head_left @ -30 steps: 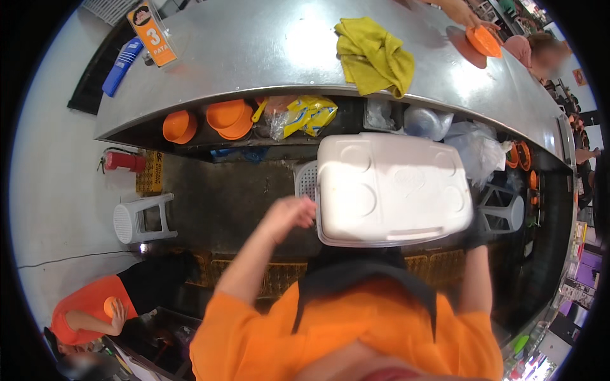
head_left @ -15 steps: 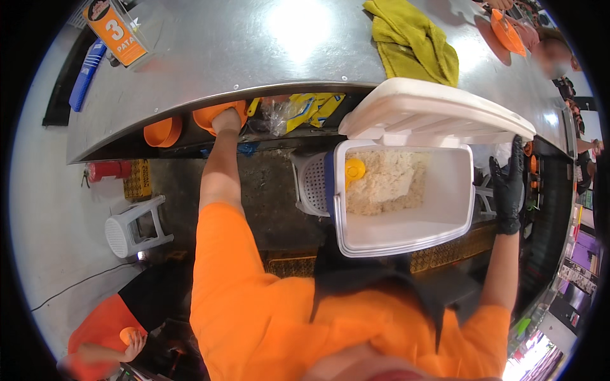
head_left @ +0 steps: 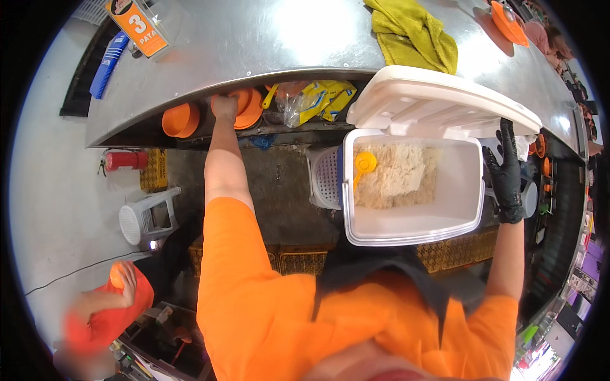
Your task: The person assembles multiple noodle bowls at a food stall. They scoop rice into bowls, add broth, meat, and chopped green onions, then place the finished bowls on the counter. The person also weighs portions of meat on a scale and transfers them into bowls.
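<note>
My left hand [head_left: 223, 106] reaches onto the shelf under the steel counter, its fingers closed at the left rim of an orange bowl [head_left: 250, 114]. The fingertips are partly hidden among the orange dishes. Another orange bowl [head_left: 180, 120] sits to the left. In front of me stands an open white cooler [head_left: 451, 216] with rice [head_left: 397, 174] inside. A yellow scoop [head_left: 365, 162] lies on the rice at its left side. The cooler's lid [head_left: 445, 101] is raised, leaning back toward the counter. My right hand [head_left: 506, 174], in a black glove, is open with fingers stretched up at the lid's right end.
Yellow packets [head_left: 324, 100] and clear plastic lie on the shelf. A green cloth [head_left: 416, 35] and a number sign [head_left: 136, 26] are on the counter [head_left: 241, 38]. A white stool [head_left: 149, 216] and a fire extinguisher [head_left: 125, 160] stand left. Another person [head_left: 121, 305] is at lower left.
My left hand has moved from inside the orange bowl to its left rim. The right hand's fingers have spread slightly at the lid. The whole view has shifted a little.
</note>
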Demonstrator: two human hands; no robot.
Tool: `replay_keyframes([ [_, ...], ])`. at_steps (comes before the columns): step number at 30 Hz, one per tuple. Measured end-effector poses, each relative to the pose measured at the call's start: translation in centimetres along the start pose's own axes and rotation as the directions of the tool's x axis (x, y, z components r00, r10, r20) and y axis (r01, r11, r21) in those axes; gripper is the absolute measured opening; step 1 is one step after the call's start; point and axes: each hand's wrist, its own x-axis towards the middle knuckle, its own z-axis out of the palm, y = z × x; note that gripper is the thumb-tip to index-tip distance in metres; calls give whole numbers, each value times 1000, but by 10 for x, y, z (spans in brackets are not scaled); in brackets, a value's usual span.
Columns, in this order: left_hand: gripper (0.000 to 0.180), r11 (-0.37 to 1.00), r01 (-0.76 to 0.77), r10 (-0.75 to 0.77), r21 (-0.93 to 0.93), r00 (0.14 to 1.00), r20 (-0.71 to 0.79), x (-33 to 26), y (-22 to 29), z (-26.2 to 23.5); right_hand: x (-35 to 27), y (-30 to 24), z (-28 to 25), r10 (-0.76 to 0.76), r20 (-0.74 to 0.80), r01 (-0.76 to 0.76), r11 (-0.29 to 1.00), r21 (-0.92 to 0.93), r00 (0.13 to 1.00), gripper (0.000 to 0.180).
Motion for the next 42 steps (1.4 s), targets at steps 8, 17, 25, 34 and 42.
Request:
replay_keyframes([
  [8,50,782,-96,-14,616,985,171,-23,5,4,3,16,-1,-112,31,114,993,-41,993,71],
  [17,36,32,82,-344,-996,937,66,-135,57,-45,25,50,-28,-376,-29,371,922,-109,926,56],
  [25,18,924,-216,262,-316,958,112,-474,268,7,23,99,-25,-320,269,224,916,334,908,72],
  [34,28,784,-349,345,-513,932,-107,-482,313,181,21,183,-69,86,838,-714,574,401,539,34],
  [42,34,579,0,-563,815,723,400,-393,49,266,-56,290,-170,68,317,64,919,-389,946,69],
])
